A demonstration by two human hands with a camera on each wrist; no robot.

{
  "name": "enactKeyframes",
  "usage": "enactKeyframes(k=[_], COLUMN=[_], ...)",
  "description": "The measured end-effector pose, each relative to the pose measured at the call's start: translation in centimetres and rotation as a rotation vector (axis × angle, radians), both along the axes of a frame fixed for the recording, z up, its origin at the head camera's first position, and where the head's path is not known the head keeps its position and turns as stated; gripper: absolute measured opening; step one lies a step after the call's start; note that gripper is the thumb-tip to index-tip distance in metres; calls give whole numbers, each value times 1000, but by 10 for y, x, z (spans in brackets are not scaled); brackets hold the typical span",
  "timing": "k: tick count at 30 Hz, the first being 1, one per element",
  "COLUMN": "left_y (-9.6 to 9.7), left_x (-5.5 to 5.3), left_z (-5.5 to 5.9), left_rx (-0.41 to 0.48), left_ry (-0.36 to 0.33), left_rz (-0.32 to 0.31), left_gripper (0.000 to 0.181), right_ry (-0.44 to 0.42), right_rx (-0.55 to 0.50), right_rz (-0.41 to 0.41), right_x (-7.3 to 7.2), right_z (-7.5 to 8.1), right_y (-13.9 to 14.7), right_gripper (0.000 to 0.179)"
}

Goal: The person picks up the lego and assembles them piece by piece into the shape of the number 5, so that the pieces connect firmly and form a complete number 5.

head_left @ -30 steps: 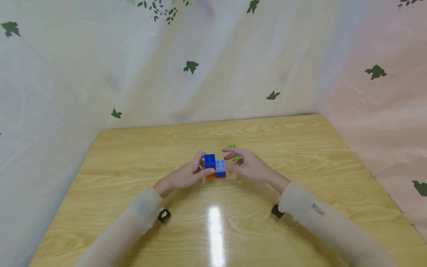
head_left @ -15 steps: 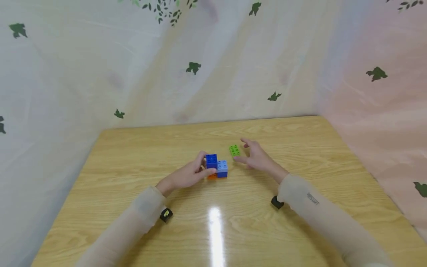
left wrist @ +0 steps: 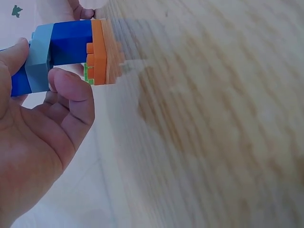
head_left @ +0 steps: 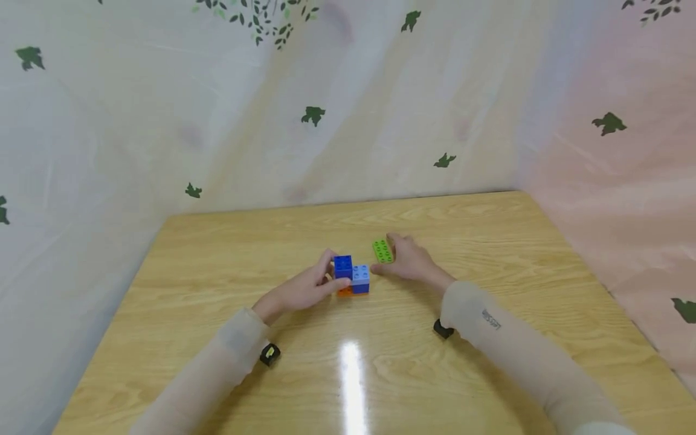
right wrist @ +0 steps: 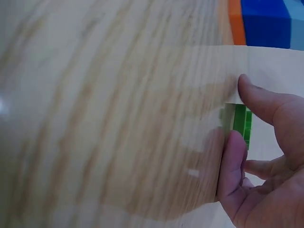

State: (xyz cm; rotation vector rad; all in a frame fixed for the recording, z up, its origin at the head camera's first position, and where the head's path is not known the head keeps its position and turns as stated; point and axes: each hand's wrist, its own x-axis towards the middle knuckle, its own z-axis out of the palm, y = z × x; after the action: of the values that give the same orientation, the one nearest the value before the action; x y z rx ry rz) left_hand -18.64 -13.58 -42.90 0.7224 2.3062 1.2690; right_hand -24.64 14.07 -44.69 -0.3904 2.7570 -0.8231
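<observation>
With thumb and fingers, my left hand (head_left: 301, 290) grips a small stack of toy building bricks. A dark blue brick (head_left: 343, 266) tops it, over a light blue brick (left wrist: 39, 58). Below that, in the left wrist view, come a blue brick (left wrist: 71, 39) and an orange plate (left wrist: 99, 52) at the table surface. My right hand (head_left: 412, 261) is spread around a thin bright green brick (head_left: 383, 251) lying studs up, just beyond the stack. In the right wrist view, thumb and fingers stand apart, partly hiding the green brick (right wrist: 242, 121); whether they touch it cannot be told.
Everything stands on a wooden table (head_left: 228, 386) with a glossy light reflection near its front. A pale cloth with printed leaves (head_left: 244, 121) hangs behind and beside it. Black wrist devices (head_left: 270, 354) sit under both sleeves.
My right hand has left the stack's right side, moved right and away, uncovered the green brick, then closed in around its right side. My left hand keeps its hold on the stack.
</observation>
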Motion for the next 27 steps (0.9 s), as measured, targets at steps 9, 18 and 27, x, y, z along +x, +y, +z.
enactKeyframes(k=[9,18,27], left_y=[-2,1,0], left_x=[4,-1,-1], left_z=[-1,-1,-2], left_rx=[17,3,9], left_ry=[6,47,30], left_rz=[-11,-18,-20], left_gripper=[40,41,42], right_ry=[38,68,-14], right_rx=[58,7,-111], right_rz=[7,66,136], right_x=[5,-2,-3], right_z=[-1,0,-3], right_y=[-6,5,13], right_gripper=[98,73,57])
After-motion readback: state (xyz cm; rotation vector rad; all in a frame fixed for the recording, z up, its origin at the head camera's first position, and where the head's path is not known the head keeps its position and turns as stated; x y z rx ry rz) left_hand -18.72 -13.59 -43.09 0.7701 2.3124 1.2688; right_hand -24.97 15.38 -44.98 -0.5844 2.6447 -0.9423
